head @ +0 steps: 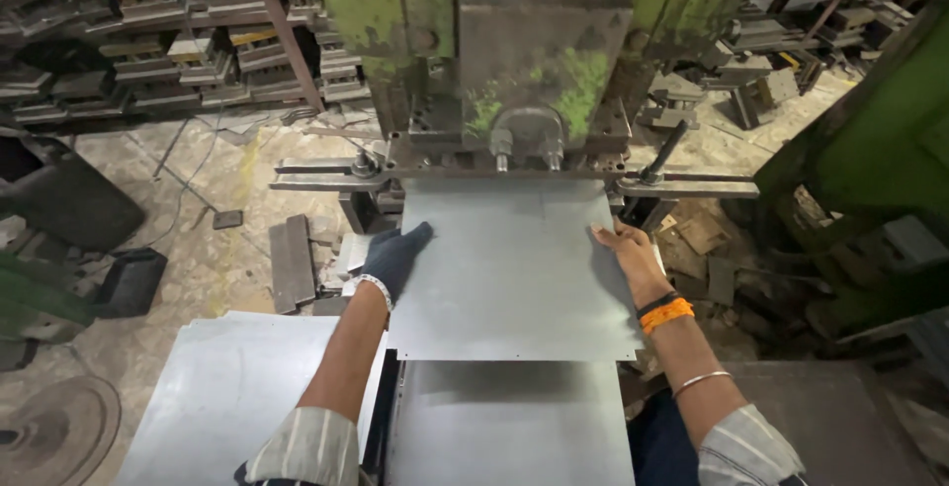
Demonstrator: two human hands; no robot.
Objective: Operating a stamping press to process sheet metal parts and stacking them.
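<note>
Lying flat with its far edge under the green press (539, 71), the metal sheet (509, 268) runs lengthwise away from the person. The gloved left hand (393, 257) and bare right hand (625, 249) press its opposite side edges, fingers extended, equally near.

no packages, labels, signs or screens show anywhere in this view.
</note>
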